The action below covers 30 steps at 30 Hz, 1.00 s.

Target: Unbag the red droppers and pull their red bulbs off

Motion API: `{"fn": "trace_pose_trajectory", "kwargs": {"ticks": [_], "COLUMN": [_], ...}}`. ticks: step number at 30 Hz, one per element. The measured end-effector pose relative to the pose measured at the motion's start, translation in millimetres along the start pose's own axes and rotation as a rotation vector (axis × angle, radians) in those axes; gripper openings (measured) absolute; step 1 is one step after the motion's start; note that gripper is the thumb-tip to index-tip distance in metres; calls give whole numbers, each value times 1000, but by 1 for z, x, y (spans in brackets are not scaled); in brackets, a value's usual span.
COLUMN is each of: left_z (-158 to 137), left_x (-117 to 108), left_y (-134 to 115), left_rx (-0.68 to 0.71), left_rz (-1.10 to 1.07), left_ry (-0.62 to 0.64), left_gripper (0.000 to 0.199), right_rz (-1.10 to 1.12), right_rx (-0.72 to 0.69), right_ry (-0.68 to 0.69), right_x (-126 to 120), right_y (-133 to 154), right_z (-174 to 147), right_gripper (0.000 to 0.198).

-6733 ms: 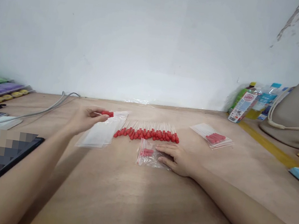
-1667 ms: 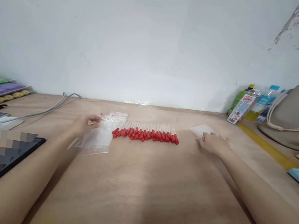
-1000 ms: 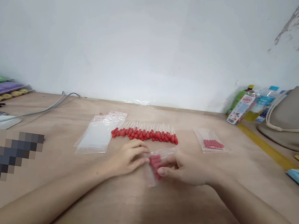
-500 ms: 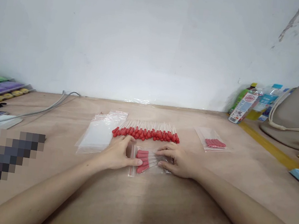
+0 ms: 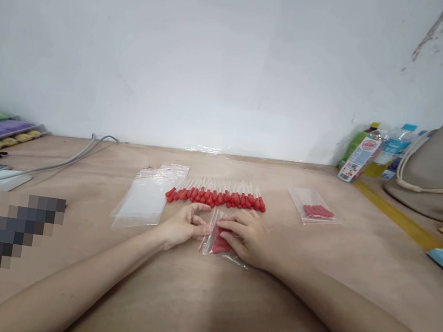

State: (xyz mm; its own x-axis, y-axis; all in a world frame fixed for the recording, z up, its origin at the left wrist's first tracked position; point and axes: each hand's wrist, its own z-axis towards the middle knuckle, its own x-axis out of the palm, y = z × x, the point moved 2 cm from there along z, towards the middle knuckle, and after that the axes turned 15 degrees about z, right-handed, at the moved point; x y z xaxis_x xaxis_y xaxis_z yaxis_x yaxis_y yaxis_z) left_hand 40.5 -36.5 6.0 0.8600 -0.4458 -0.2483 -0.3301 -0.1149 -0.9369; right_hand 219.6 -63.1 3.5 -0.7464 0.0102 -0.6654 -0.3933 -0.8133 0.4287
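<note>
Roomy tabletop [image 5: 153, 299], left hand [image 5: 183, 226] at bag [image 5: 218, 247] edge

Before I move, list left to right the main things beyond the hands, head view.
Gray cable, stack of clear zip bags, row of red-tipped sticks, zip bag with red tips inside, tilted white-labelled bottle, taupe hat or bag.

Forearms [image 5: 77, 283] slant inward; left hand [image 5: 187, 226] loosely curled, right hand [image 5: 250, 240] palm down, fingers [image 5: 234, 226] bent

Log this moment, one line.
left hand: at zip edge of bag; right hand: on bag, over red tips; sticks: row beyond bag; bag stack: left; filled bag: right
</note>
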Motion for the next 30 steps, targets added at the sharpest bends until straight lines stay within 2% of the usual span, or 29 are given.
{"fn": "trace_pose_trajectory", "kwargs": {"ticks": [3,9,20,26,30], "left_z": [3,7,5,6,5], "left_x": [1,7,10,7,7], "left_y": [2,3,0,-1,1], "left_rx": [31,74,98,110,132], "left_rz": [30,72,101,77,41], "left_ry": [23,41,96,130,114], "left_gripper": [71,65,64,55,54], "right_rz": [-99,-253,-252,-290,-377], "right_rx": [-11,-144,-254,-299,-330], "right_ry": [-21,-1,-42,-97,-61], "right_x": [1,1,1,2,5], "right_y": [-1,2,4,6,4], "right_z": [6,9,7,5,4], "right_gripper": [22,27,19,16,14]}}
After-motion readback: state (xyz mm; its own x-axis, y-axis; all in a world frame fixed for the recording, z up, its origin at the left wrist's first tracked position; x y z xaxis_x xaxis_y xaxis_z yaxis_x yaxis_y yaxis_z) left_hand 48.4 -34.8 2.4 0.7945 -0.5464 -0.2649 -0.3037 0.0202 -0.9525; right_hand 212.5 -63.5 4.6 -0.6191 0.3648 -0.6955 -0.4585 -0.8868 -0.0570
